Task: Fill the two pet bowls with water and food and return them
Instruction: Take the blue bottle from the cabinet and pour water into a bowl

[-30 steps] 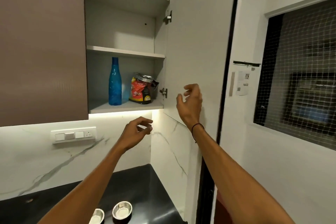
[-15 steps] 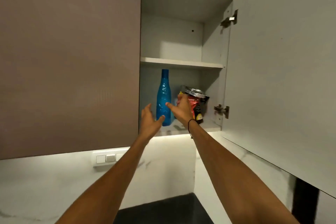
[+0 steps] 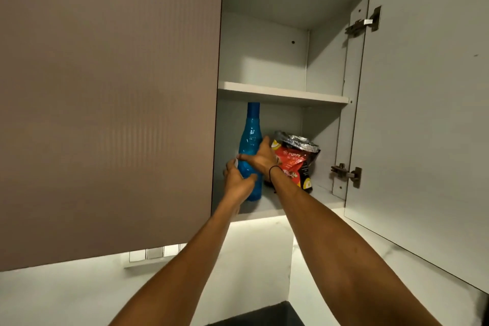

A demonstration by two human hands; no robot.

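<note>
A tall blue bottle (image 3: 250, 130) stands on the bottom shelf (image 3: 275, 204) of the open wall cabinet. My right hand (image 3: 260, 157) wraps around its middle, thumb across the front. Lower down, my left hand (image 3: 236, 182) clasps the bottle's left side near the base. Just right of the bottle sits a red and black puppy food bag (image 3: 294, 163) with a crumpled silver top; my right wrist covers its lower left corner. The two pet bowls are out of view.
The cabinet's right door (image 3: 423, 114) hangs open beside my right arm. A closed brown door (image 3: 105, 87) fills the left. The upper shelf (image 3: 280, 92) is bare. A switch plate (image 3: 153, 253) is on the marble wall; a black counter corner (image 3: 264, 319) shows below.
Both hands have reached further into the cabinet and closed around the blue bottle. The view has moved closer and tilted up, and the bowls on the counter have dropped out of sight.
</note>
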